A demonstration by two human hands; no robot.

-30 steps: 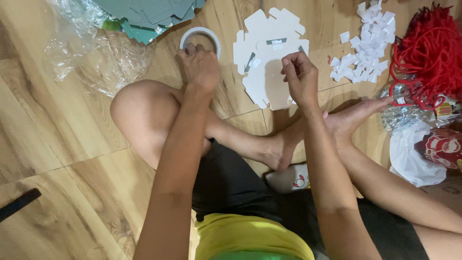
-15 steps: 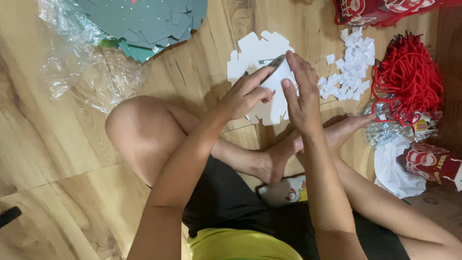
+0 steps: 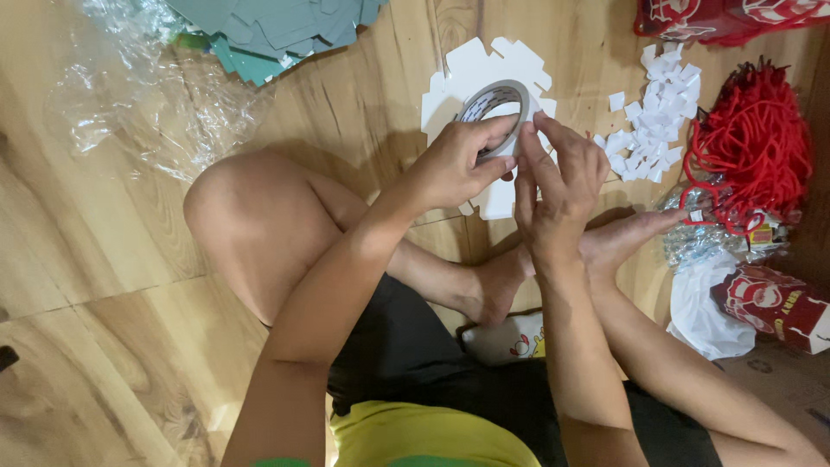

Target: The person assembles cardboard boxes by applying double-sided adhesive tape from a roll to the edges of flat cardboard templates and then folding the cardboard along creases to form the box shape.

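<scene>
I sit cross-legged on a wooden floor. My left hand (image 3: 454, 164) grips a white roll of tape (image 3: 499, 105), held above a pile of white cut-out card shapes (image 3: 488, 69). My right hand (image 3: 560, 186) is beside the roll, fingers spread and upright, fingertips touching its edge near the loose end of the tape. Both hands hover over my crossed feet.
Teal card pieces (image 3: 277, 26) lie on crumpled clear plastic (image 3: 147, 95) at the top left. Small white paper scraps (image 3: 661, 112) are scattered to the right, next to a bundle of red string (image 3: 752, 147), a white bag (image 3: 709, 311) and red printed packaging (image 3: 778, 303).
My left hand picked the tape roll off the floor and brought it to my right hand. The view has shifted slightly upward.
</scene>
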